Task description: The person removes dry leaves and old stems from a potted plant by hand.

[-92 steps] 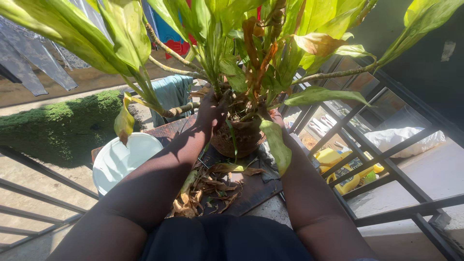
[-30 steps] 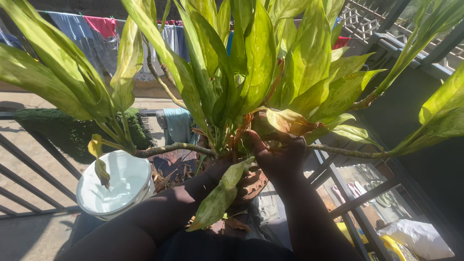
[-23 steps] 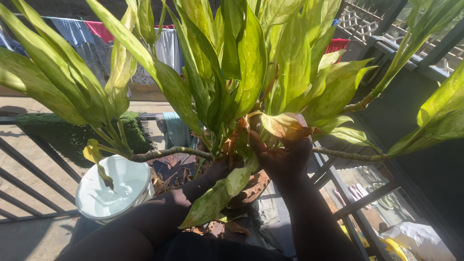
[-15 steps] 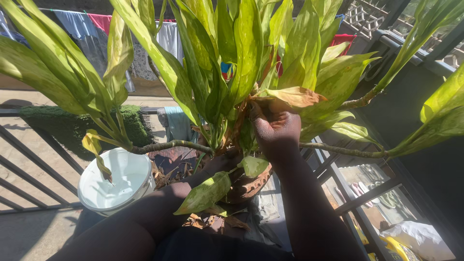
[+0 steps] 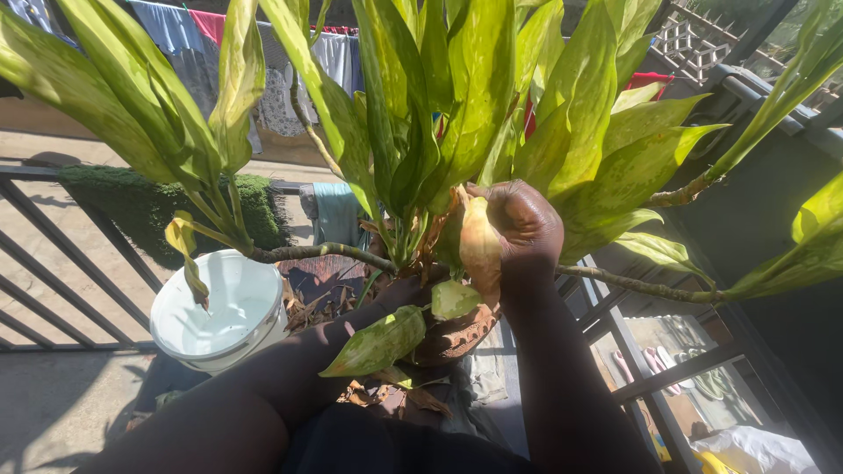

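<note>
A big potted plant (image 5: 457,105) with long green speckled leaves fills the middle of the head view. Its brown pot (image 5: 461,332) stands on a board in front of me. My right hand (image 5: 525,230) is raised among the leaves and closed on a yellowed, browning leaf (image 5: 480,250) that hangs down from my fingers. My left hand (image 5: 406,291) reaches in low at the base of the stems, just above the pot's rim, mostly hidden by a drooping green leaf (image 5: 380,341); its grip does not show.
A white bucket (image 5: 219,312) stands to the left of the pot. Dry brown leaf litter (image 5: 303,309) lies on the board between them. Dark metal railing bars (image 5: 61,281) run on the left and right (image 5: 667,369). Laundry (image 5: 307,61) hangs behind.
My right hand rose from beside the pot into the foliage, took the yellowed leaf and folded it downward. The view tilted up, and my left hand stayed at the stem base.
</note>
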